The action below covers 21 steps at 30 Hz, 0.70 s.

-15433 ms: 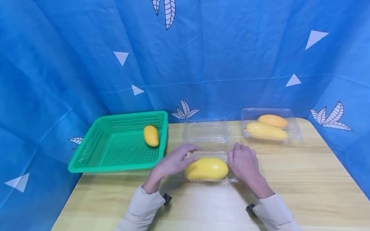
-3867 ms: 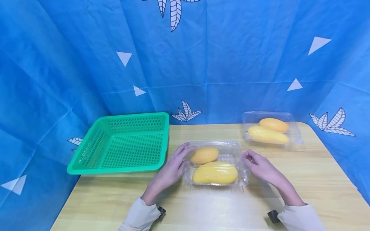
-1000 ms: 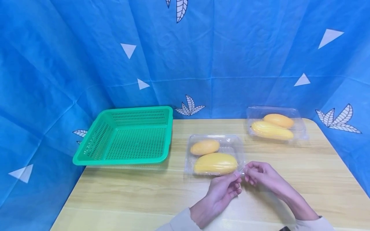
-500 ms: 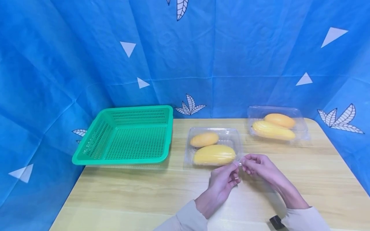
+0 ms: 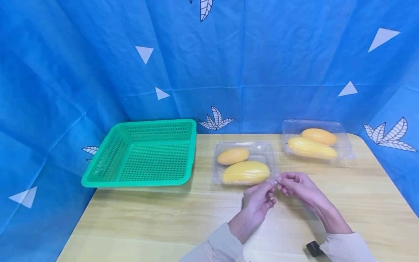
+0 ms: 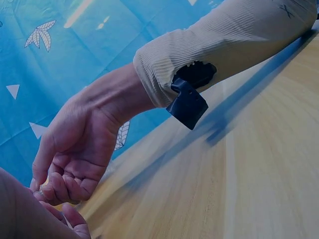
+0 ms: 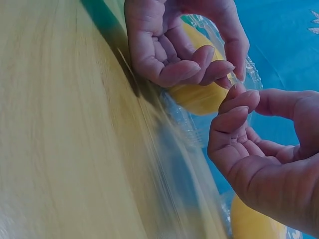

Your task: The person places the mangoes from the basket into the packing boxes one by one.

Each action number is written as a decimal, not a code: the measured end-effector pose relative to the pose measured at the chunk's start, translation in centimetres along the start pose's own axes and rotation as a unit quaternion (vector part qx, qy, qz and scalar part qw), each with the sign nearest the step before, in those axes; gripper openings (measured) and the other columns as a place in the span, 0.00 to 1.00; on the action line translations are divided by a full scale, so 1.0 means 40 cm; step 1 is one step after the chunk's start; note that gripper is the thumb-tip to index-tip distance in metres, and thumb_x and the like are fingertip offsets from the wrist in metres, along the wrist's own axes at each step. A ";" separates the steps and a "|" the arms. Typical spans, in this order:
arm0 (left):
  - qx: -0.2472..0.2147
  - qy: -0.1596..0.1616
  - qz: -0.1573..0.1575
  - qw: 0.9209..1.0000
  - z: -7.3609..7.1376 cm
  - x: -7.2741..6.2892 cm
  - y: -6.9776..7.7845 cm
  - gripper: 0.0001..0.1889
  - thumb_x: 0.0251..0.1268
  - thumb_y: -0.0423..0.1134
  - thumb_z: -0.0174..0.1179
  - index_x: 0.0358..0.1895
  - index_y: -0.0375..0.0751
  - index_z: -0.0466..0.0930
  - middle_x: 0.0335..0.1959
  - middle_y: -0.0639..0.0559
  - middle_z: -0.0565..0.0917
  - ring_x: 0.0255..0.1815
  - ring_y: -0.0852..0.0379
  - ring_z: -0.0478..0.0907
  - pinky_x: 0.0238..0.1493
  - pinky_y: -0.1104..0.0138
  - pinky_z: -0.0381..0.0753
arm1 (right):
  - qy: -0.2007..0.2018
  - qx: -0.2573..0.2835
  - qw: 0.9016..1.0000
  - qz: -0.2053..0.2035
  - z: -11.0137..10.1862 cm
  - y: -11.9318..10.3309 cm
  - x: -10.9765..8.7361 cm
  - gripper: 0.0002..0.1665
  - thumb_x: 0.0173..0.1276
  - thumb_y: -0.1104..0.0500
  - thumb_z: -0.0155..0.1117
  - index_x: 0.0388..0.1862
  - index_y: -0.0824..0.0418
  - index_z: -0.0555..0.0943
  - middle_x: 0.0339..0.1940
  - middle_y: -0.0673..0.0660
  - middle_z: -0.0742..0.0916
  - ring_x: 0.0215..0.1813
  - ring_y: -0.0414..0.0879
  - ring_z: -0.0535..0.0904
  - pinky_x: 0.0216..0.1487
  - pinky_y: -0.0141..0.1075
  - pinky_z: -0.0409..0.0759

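Note:
A lidded clear plastic clamshell box (image 5: 263, 154) lies at the middle of the table, with an orange mango (image 5: 233, 156) and a larger long yellow fruit (image 5: 246, 172) inside. At its front right corner, my left hand (image 5: 256, 202) pinches the plastic edge between thumb and fingertip. My right hand (image 5: 301, 189) pinches the same corner from the right, fingertips almost touching the left ones. The right wrist view shows the left hand (image 7: 172, 55) and right hand (image 7: 264, 149) meeting at the rim, its clasp mostly hidden by fingers. In the left wrist view, the right hand (image 6: 84, 139) partly covers the corner.
A green perforated basket (image 5: 188, 171) stands at the left with nothing in it. Another clear clamshell box (image 5: 343, 142), holding a mango and a long yellow fruit, sits at the back right. Blue patterned cloth (image 5: 209, 54) encloses the wooden table (image 5: 147, 222).
Earlier the mango lay in the basket and the box stood open; now the mango is inside under the lid. Over the last second, both hands and the box have shifted slightly back.

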<state>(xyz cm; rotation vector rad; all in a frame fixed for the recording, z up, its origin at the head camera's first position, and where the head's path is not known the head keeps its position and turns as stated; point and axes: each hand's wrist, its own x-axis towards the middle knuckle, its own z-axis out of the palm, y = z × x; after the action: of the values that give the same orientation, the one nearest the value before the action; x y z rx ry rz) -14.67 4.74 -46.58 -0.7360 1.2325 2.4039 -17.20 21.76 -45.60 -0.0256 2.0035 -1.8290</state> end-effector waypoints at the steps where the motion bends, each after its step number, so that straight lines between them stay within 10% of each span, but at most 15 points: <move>1: 0.000 0.003 0.001 1.000 0.003 0.002 -0.001 0.09 0.51 0.33 0.76 0.36 0.36 0.89 0.28 0.50 0.84 0.27 0.59 0.75 0.31 0.69 0.79 | 0.003 0.002 1.000 0.001 -0.002 0.000 0.000 0.17 0.79 0.55 0.60 0.50 0.70 0.80 0.33 0.52 0.85 0.32 0.38 0.77 0.32 0.28 0.76; 21: 0.011 0.016 0.018 1.000 0.040 0.027 -0.012 0.09 0.50 0.34 0.76 0.35 0.36 0.88 0.28 0.48 0.85 0.25 0.60 0.75 0.27 0.70 0.77 | 0.020 0.030 0.999 -0.018 -0.021 0.001 0.003 0.15 0.78 0.59 0.61 0.50 0.72 0.81 0.32 0.51 0.86 0.32 0.38 0.79 0.32 0.28 0.78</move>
<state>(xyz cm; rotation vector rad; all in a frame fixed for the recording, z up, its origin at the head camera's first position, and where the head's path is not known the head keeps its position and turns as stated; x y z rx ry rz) -15.74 6.40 -46.75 -0.7550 1.2944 2.4113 -17.58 22.52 -45.63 -0.0067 1.9864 -1.9265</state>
